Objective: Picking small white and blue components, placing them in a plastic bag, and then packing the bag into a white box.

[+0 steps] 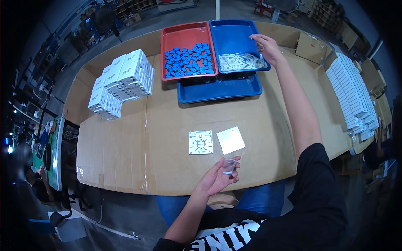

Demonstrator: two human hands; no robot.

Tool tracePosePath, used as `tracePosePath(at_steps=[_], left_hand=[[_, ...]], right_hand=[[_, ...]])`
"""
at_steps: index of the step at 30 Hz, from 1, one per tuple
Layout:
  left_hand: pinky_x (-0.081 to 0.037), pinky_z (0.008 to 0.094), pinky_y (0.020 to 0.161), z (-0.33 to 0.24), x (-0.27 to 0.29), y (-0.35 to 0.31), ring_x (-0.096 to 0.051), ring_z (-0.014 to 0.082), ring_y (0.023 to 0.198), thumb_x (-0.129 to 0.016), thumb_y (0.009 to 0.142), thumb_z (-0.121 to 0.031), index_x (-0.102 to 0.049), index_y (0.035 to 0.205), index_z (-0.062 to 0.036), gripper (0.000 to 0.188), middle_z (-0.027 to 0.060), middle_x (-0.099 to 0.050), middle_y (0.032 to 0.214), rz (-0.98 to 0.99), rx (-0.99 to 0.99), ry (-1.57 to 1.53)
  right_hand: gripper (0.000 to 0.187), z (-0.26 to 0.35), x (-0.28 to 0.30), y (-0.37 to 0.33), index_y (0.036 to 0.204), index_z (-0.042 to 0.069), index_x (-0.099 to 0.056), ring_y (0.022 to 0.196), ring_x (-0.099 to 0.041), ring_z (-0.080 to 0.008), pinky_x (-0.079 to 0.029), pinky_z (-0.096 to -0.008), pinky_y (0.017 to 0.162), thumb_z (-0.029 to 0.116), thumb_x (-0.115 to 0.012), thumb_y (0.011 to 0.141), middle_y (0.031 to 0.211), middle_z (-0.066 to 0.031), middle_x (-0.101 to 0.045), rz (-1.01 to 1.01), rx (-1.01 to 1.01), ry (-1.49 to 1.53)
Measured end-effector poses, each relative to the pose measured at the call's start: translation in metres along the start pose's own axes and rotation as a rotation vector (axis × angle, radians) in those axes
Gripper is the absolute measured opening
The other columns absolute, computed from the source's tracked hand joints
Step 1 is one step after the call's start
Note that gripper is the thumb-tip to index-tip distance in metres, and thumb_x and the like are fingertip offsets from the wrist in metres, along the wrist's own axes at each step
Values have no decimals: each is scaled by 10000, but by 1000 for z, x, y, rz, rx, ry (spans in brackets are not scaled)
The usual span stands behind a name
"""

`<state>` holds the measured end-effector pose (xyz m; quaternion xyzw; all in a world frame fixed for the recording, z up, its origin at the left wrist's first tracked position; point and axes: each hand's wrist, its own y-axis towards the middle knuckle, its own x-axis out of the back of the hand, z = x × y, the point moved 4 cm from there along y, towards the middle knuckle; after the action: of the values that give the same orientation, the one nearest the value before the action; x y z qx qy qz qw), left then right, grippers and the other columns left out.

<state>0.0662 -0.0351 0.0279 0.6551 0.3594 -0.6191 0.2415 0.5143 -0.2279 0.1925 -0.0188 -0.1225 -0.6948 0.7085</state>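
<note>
My left hand (pixel 217 179), palm up near the front edge of the table, has its fingers around a small clear plastic bag (pixel 230 165) with a small white piece at its bottom. Just beyond it lie an open square white plastic box half (pixel 201 142) with a round moulded pattern and a flat white square cover (pixel 231 140), side by side and apart. My right hand (pixel 267 47) is raised at the right rim of a blue tray (pixel 229 38) of thin whitish pieces. Its fingertips pinch something pale, too small to name.
A red tray (pixel 184 37) of small blue parts adjoins the blue tray. Both rest above another blue tray (pixel 220 93). White boxes (pixel 122 77) are stacked at left, with more white units (pixel 352 94) in rows at right. Cardboard walls (pixel 75 98) edge the cardboard-covered table (pixel 163 125).
</note>
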Motion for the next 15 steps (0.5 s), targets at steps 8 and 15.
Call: tracePosePath(at_steps=[8,15], left_hand=[[-498,406,931,4,17,-4,-600,217,939,-418,1095,-470,-447,1479,-5,603,87,-628,1172,-48,-32,-40],[-513,399,925,5,13,-10,-621,208,939,-392,1100,-488,-457,1482,-25,604,80,-645,1153,22,-114,25]], right_hand=[[147,26,-8,-132,1077,41,-686,656,-488,-41,-402,-217,574,165,-681,998,959,-41,-708,330,64,421],[74,-37,-40,-339,972,41,-674,597,-452,-44,-348,-214,537,97,-715,945,789,14,-609,368,-141,330]])
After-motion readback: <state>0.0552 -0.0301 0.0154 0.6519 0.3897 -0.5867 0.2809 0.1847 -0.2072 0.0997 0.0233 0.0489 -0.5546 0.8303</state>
